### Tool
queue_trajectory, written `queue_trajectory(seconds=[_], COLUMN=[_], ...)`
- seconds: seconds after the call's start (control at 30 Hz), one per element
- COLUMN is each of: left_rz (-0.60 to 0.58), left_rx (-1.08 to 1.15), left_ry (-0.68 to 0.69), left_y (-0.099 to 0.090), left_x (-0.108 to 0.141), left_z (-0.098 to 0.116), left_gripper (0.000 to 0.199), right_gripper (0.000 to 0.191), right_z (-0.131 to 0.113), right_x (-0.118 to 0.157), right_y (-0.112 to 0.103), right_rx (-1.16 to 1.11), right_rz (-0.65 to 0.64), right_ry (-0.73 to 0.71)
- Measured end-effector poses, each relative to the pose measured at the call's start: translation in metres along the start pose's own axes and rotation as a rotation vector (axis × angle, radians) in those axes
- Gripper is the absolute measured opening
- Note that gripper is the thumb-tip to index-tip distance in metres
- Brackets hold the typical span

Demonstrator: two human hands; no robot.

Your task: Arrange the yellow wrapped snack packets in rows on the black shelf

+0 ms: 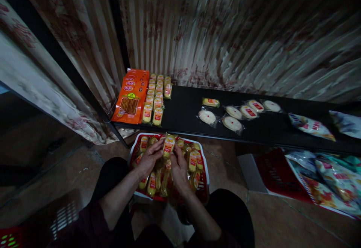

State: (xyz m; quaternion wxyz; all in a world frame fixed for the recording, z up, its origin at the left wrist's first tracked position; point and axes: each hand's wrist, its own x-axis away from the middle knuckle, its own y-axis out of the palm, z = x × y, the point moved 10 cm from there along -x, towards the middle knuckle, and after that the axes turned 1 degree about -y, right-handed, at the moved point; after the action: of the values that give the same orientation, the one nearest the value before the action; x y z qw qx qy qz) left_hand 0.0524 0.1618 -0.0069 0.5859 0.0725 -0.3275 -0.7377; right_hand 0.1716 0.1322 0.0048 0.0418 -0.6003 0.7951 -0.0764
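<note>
Between my two hands is a small wrapped cake (169,145) in clear packaging with a yellow and red label. My left hand (150,157) grips its left side, and my right hand (179,167) has its fingers along the lower right side. Both are over a red box with a white rim (207,165), which is filled with many more of these wrapped cakes (151,183). On the black shelf (183,116) just beyond, matching cakes (157,116) stand in rows beside several orange snack packets (129,101).
Further right on the shelf lie a single wrapped cake (211,102), several round white wrapped pastries (231,123) and white snack bags (311,126). A red and white carton (273,172) with bagged snacks stands on the floor at right. Black uprights and a striped curtain (211,33) border the shelf.
</note>
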Motion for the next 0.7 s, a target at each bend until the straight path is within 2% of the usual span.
queue_trajectory(seconds=[0.17,0.3,0.4,0.53,0.7], left_rz=[0.049,0.125,0.167,0.161,0.165], left_rx=[-0.083,-0.2,-0.28,-0.372,-0.498], left_ry=[0.056,0.109,0.155,0.241,0.352], left_y=[-0.004,-0.013,-0.016,-0.009,0.005], left_x=[-0.002,-0.004,-0.004,-0.004,-0.001], left_z=[0.0,0.001,0.005,0.013,0.028], left_gripper=[0.048,0.043,0.038,0.032,0.021], right_gripper=[0.049,0.049,0.049,0.048,0.047], right_z=[-0.005,0.0,0.006,0.008,-0.001], right_x=[-0.003,-0.006,-0.007,-0.009,-0.014], right_y=[-0.005,-0.008,-0.004,-0.005,-0.009], right_rx=[0.028,0.016,-0.033,-0.028,0.018], right_rz=[0.03,0.059,0.029,0.028,0.044], right_ry=[-0.025,-0.018,-0.019,-0.033,-0.08])
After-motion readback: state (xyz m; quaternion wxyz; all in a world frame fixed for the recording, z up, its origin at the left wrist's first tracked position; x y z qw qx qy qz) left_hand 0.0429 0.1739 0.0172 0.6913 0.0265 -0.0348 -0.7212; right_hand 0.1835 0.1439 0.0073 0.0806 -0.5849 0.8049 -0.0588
